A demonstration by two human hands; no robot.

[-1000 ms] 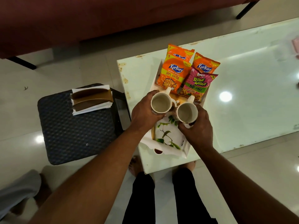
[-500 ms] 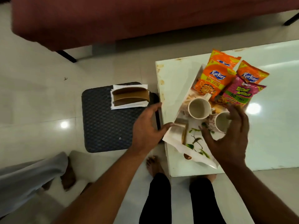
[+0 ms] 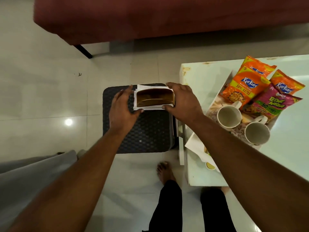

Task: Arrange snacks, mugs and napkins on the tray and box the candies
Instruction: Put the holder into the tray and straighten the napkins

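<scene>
A brown napkin holder (image 3: 154, 97) with white napkins stands on a dark woven stool (image 3: 147, 131). My left hand (image 3: 122, 108) grips its left end, thumb at the near corner. My right hand (image 3: 184, 101) grips its right end between thumb and fingers. On the white table (image 3: 292, 156) to the right lies a white tray (image 3: 224, 82). It carries two empty white mugs (image 3: 229, 116) (image 3: 257, 133). Behind them lie orange Kurkure packs (image 3: 242, 87) and a pink snack pack (image 3: 270, 104). My right forearm hides the tray's near half.
A dark red sofa (image 3: 167, 17) on black legs spans the far side. The stool stands close against the table's left edge. My bare feet (image 3: 164, 171) are on the glossy tiled floor below. Someone's grey-clad leg (image 3: 33, 173) is at the lower left.
Both hands let go of the mugs on the tray and moved left to the stool. They now hold the napkin holder at both ends. My view has swung left.
</scene>
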